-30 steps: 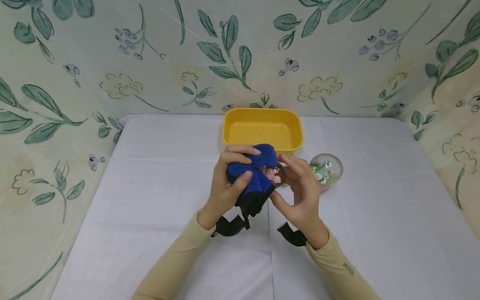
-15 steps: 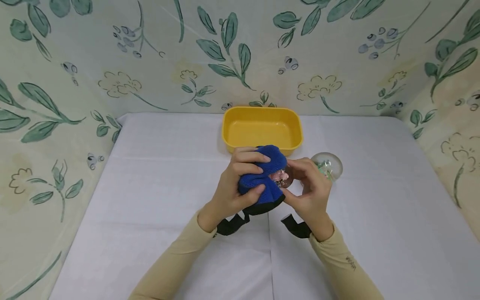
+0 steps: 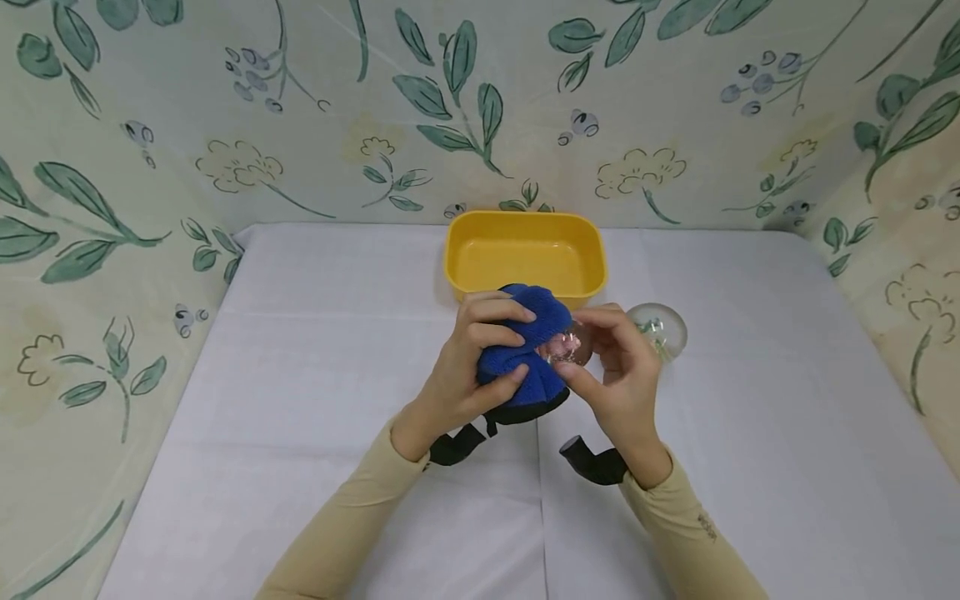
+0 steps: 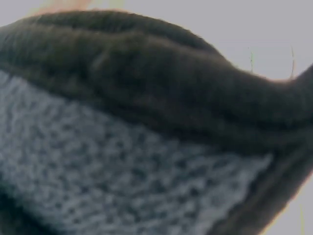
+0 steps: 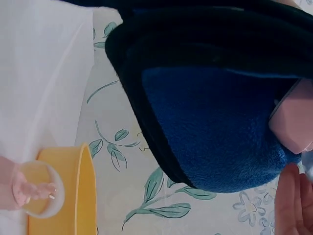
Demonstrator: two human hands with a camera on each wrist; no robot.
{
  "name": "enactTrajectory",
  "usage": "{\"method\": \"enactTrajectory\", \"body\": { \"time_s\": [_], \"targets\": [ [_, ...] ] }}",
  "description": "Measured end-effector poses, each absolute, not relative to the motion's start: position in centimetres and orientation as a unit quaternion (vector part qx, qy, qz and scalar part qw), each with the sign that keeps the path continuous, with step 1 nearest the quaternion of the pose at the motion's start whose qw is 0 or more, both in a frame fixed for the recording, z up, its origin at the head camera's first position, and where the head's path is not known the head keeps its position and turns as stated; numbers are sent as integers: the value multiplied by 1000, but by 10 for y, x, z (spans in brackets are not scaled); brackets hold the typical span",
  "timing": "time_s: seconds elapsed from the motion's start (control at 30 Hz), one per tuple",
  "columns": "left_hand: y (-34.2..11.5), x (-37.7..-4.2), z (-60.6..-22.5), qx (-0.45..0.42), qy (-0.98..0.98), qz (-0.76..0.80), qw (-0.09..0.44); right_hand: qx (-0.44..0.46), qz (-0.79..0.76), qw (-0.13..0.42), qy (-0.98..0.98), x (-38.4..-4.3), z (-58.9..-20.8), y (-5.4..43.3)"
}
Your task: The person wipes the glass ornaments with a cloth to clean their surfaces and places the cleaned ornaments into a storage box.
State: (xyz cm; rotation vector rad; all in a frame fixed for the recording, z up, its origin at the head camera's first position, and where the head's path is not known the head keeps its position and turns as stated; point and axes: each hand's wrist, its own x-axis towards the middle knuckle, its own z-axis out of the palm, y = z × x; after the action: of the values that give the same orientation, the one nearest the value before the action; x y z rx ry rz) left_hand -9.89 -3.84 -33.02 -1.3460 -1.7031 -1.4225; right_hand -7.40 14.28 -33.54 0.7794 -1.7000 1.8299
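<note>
My left hand (image 3: 467, 367) grips a bunched blue cloth (image 3: 528, 371) with black edging, folded around one side of a snow globe (image 3: 567, 344). Pink figures show inside the clear dome. On its other side, my right hand (image 3: 618, 371) holds the globe between thumb and fingers. In the right wrist view the globe's pink base (image 5: 294, 117) rests against the cloth (image 5: 210, 132), with fingers (image 5: 291, 200) just below it. The cloth fills most of the left wrist view as a blurred, greyish textured surface (image 4: 122, 161) with a dark border.
A second snow globe (image 3: 663, 327) stands right of my right hand, partly hidden by it. Behind my hands a yellow basin (image 3: 525, 221) sits on the white-covered table (image 3: 322, 400). Leaf-patterned fabric (image 3: 300, 125) rises at the back and sides. Black curved pieces (image 3: 594, 461) sit at both wrists.
Both hands have shifted slightly right with the cloth and the globe. More of the globe's dome shows beside the cloth, and the cloth's black edging is turned further under.
</note>
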Motion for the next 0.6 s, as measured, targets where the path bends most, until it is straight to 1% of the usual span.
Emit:
{"method": "enactTrajectory", "body": {
  "time_s": [0.13,0.33,0.6],
  "targets": [
    [-42,-100,-330,-492,-639,-523,275,277,684,238,-631,-72,-335,143],
    [-47,-102,-332,-486,-650,-514,279,259,697,221,-632,-72,-335,145],
    [-53,-101,-334,-474,-664,-509,273,241,706,225,-627,-79,-332,146]
  ]
}}
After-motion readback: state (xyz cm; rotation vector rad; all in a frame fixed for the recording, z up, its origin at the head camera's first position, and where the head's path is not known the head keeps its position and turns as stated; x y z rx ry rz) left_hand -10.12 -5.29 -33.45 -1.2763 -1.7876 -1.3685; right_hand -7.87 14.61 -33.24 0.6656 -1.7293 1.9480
